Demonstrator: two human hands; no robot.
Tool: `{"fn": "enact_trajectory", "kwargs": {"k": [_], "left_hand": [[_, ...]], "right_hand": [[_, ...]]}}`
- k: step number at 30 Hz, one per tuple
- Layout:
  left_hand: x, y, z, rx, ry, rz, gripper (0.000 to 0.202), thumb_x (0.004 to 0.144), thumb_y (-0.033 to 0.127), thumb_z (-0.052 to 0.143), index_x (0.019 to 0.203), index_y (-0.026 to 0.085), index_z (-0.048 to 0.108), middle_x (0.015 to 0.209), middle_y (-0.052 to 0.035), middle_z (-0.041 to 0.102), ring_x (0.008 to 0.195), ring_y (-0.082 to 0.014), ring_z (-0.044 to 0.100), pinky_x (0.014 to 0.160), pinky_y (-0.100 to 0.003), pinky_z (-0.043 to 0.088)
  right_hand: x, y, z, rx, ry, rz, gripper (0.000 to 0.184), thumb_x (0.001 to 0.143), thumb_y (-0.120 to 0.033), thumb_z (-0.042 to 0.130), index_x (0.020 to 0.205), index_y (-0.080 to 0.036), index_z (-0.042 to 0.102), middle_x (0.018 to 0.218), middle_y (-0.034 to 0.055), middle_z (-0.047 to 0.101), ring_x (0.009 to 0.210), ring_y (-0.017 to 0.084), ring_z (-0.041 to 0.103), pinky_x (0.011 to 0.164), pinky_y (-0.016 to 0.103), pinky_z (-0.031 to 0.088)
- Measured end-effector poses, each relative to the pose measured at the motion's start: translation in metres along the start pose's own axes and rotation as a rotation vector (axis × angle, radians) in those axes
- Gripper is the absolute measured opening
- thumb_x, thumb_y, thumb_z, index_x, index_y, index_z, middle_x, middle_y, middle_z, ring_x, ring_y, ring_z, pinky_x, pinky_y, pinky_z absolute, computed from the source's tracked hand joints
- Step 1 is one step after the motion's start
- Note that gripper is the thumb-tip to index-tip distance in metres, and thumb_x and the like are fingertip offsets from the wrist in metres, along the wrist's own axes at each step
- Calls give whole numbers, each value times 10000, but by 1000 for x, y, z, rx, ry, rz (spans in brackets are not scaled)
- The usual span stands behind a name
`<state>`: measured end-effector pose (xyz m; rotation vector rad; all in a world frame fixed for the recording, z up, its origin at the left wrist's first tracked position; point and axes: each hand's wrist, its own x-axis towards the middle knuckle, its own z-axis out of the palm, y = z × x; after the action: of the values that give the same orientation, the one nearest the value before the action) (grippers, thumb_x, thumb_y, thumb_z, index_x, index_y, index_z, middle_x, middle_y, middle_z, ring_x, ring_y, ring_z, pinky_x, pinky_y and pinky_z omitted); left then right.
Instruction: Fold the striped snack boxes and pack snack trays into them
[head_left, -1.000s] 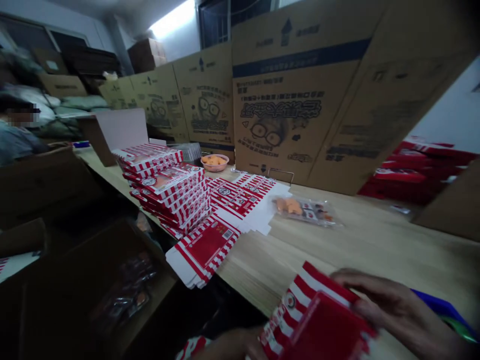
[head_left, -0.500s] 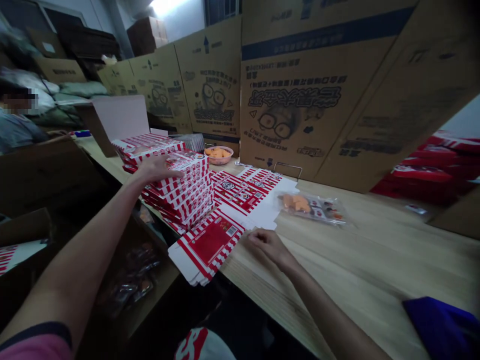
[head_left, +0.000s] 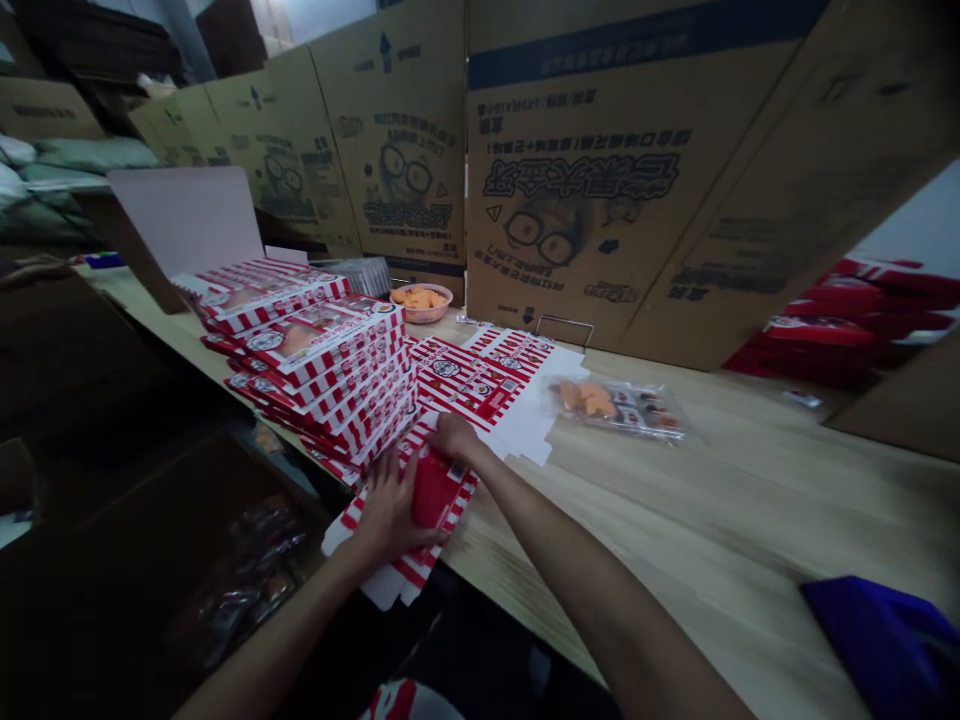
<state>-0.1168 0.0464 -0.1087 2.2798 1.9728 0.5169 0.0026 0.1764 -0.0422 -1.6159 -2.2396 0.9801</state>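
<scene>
On tabletop (head_left: 720, 500) edge: flat red-and-white carton (head_left: 431, 492), beneath my spread left fingers (head_left: 385, 476); my curled right fingers (head_left: 444, 432) at far end, grip unclear; long axis diagonal, near-left end overhanging.

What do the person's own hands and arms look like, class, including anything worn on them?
The left hand and right hand are ungloved. The left forearm and right forearm look bare as far as the picture shows, with no sleeve, watch or bracelet visible. Rings and nails are too blurred to judge.
</scene>
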Motion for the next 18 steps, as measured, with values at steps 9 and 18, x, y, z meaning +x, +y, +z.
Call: {"fn": "enact_trajectory", "kwargs": {"k": [9, 18], "left_hand": [[15, 7, -30, -104, 211, -57, 1059, 608, 636, 672, 1397, 61, 262, 1344, -273, 465, 1214, -416, 481, 951, -501, 431], [-6, 90, -75, -1013, -260, -37, 278, 711, 439, 689, 702, 165, 647, 592, 0, 643, 527, -166, 589, 546, -272, 464]], "right_hand": [[-42, -3, -25, 407, 37, 50, 158, 726, -223, 638, 611, -161, 548, 487, -74, 417, 479, 78, 396, 510, 208, 348], [-159, 22, -76, 734, 58, -245, 237, 721, -372, 629, 621, -169, 556, 535, -45, 486, 456, 88, 418, 462, 215, 368]]}}
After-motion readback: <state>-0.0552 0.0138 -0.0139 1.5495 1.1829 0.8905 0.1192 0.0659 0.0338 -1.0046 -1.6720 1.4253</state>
